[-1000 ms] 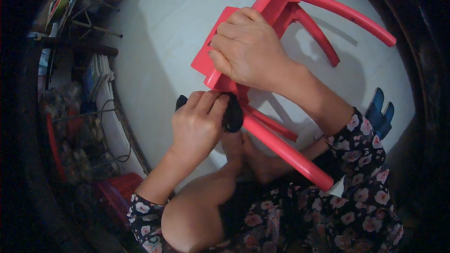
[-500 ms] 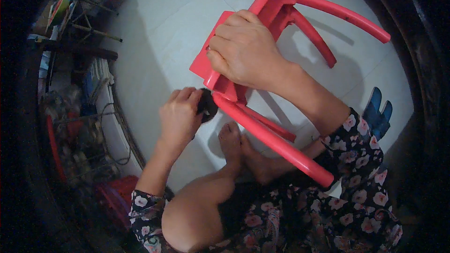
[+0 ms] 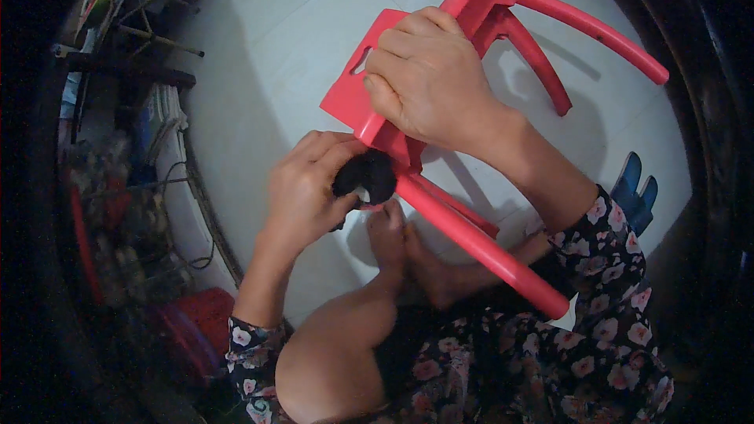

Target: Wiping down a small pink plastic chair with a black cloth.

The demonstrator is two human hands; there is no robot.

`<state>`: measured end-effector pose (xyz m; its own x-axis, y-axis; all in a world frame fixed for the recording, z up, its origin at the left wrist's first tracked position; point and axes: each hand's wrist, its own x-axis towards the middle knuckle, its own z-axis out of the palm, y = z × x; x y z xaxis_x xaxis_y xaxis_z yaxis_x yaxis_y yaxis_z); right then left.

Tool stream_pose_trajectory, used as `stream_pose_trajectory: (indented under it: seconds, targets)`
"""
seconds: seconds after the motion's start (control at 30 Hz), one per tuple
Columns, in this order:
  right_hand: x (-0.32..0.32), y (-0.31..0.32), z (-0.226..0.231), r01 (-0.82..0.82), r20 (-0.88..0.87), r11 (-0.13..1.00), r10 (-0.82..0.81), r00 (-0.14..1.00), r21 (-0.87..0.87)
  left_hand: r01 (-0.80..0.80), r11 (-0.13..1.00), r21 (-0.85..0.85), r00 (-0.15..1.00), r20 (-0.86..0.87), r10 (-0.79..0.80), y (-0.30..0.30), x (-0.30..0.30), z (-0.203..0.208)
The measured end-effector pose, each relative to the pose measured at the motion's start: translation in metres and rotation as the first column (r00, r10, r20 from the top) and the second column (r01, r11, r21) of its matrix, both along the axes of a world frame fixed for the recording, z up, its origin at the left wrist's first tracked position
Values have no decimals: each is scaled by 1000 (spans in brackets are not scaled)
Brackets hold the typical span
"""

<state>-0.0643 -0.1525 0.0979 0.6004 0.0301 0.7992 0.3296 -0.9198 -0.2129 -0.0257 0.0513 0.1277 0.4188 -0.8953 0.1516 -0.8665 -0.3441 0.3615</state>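
Observation:
A small red plastic chair [image 3: 479, 243] is tipped over in front of me, its legs pointing to the right and toward me. My right hand [image 3: 432, 78] is wrapped over the edge of its seat and grips it; a backrest with a cut-out slot shows beyond the fingers. My left hand [image 3: 302, 188] pinches a bunched, fuzzy black cloth [image 3: 375, 175] with a pale patch in its middle. That cloth touches the chair where the near leg joins the frame. The left fingertips are partly hidden behind it.
Pale floor tiles [image 3: 275, 55] lie under the chair. Blue slippers [image 3: 635, 192] sit at the right. Along the left stand a dark wooden bar [image 3: 129, 71], a stack of papers [image 3: 163, 118], a cluttered rack and a red basket [image 3: 208, 318]. My bare feet [image 3: 386, 235] are below the chair.
My left hand has moved right with the black cloth, bringing it over the upper end of the near leg. The chair and my right hand have shifted slightly right.

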Motion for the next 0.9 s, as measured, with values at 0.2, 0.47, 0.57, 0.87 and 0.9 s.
stream_pose_trajectory:
  seconds: [0.2, 0.47, 0.57, 0.87, 0.9]
  targets:
    - [1, 2, 0, 21, -19, 999, -22, 1000, -32, 47, 997, 64, 996, 69, -51, -12, -16, 6]
    - [2, -2, 1, -4, -24, 998, 3, 1000, -57, 23, 996, 88, 981, 192, -40, -14, -13, 8]
    - [-1, -5, -1, 11, -60, 999, -14, 998, -45, 7, 997, 77, 984, 177, -20, -16, -14, 1]
    - [-7, -9, 1, 4, -63, 997, -9, 998, -80, -126, 991, -47, 991, 32, 128, 1, -18, -22]
    - [-8, -7, 5, 26, -80, 998, -31, 996, -61, -75, 995, -62, 996, 41, 78, -2, -20, -12]
